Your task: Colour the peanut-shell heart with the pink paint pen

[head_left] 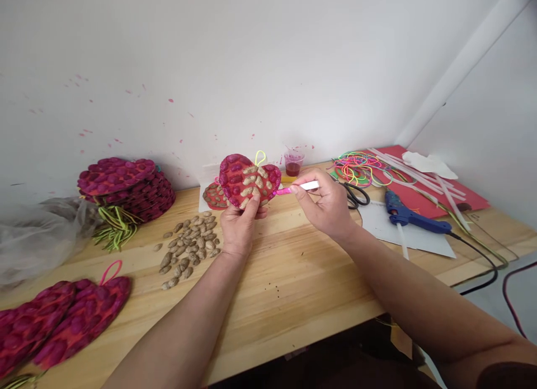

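My left hand (239,224) grips a red heart-shaped ornament (237,179) by its lower part, the thumb lying on its front. Peanuts cover the heart; those round the edge are magenta, while the ones in the middle are still tan. A yellow cord loop (260,157) stands up at its top. Pinched in my right hand (325,204) is a small paintbrush (310,185) with a white handle and a pink-stained end. Its tip is at the heart's right edge. Behind the heart lies another red piece with tan peanuts (213,197), partly hidden.
Loose peanuts (191,246) lie left of my left hand. A cup of dark red paint (293,164) stands by the wall. Stacked magenta pieces (126,188) and more hearts (88,316) are at left. Scissors (356,194), coloured cords (356,166) and a blue glue gun (415,217) lie right.
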`<state>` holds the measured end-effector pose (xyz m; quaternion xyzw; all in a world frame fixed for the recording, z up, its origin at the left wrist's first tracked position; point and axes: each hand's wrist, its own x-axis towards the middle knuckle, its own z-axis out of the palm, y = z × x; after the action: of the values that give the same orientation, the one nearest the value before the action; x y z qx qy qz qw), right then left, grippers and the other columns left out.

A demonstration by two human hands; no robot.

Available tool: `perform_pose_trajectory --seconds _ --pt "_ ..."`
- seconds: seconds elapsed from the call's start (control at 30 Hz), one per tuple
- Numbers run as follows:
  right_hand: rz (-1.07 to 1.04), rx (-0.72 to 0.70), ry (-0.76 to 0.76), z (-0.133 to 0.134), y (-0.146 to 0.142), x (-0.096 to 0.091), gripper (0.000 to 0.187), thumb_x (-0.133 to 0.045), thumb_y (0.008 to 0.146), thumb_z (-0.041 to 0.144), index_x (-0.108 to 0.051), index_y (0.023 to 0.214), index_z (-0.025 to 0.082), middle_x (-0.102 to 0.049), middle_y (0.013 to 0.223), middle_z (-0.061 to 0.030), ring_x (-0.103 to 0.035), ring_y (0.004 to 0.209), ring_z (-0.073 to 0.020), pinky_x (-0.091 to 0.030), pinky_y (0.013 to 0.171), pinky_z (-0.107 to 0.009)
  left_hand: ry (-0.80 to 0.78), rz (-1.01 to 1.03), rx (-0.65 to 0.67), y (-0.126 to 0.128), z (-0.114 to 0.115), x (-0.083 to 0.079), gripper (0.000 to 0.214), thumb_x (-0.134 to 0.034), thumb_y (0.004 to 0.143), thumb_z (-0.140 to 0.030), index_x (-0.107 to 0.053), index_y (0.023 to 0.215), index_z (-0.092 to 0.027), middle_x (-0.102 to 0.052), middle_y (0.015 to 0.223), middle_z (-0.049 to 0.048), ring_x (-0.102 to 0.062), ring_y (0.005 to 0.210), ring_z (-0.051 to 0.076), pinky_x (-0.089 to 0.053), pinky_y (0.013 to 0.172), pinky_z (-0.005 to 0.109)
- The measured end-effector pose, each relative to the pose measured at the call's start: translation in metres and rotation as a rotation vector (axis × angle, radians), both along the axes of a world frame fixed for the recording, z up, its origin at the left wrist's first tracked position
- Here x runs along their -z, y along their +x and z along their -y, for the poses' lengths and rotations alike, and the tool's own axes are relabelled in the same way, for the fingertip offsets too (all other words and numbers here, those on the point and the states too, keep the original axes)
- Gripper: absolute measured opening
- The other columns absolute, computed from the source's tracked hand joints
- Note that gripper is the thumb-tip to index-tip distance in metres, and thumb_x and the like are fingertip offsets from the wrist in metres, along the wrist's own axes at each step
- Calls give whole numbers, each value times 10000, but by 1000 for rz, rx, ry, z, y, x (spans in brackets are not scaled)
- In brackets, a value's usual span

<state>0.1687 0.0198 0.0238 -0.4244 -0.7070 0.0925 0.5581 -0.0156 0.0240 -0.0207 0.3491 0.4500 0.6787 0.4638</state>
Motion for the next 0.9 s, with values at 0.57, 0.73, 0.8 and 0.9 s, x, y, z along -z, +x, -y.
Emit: perform_pose_trajectory --seconds 0.57,0.73,0.8,0.9 --pt "76 76 104 2 2 -3 115 -661 960 369 -656 910 266 -746 876 -31 -687 823 -213 -538 794 -397 -28 14 -8 -1 -1 -4 392 -896 646 -486 -763 819 -160 -729 780 16 -667 582 146 -618 607 317" --pt "43 32 53 1 2 0 147 -670 954 414 -662 921 271 -740 875 -33 -696 825 -217 -553 790 -394 -52 52 -8 -1 -1 -4 416 -916 613 -496 -725 762 -157 -695 715 1 -657 557 141 -614 603 306" --pt "46 45 81 1 2 0 133 -666 958 398 -661 924 270 -744 888 -35 -694 826 -215 -546 792 -395 -55 68 -5 -1 -1 -4 417 -920 611 -493 -714 749 -158 -688 711 -2 -658 557 139 -616 607 305" --pt "73 42 110 3 1 -1 118 -662 960 375 -655 916 266 -742 880 -31 -690 820 -209 -536 789 -392 -44 88 -1 -1 -1 -4 420 -927 612 -487 -697 736 -157 -670 699 -12 -652 552 131 -610 597 292"
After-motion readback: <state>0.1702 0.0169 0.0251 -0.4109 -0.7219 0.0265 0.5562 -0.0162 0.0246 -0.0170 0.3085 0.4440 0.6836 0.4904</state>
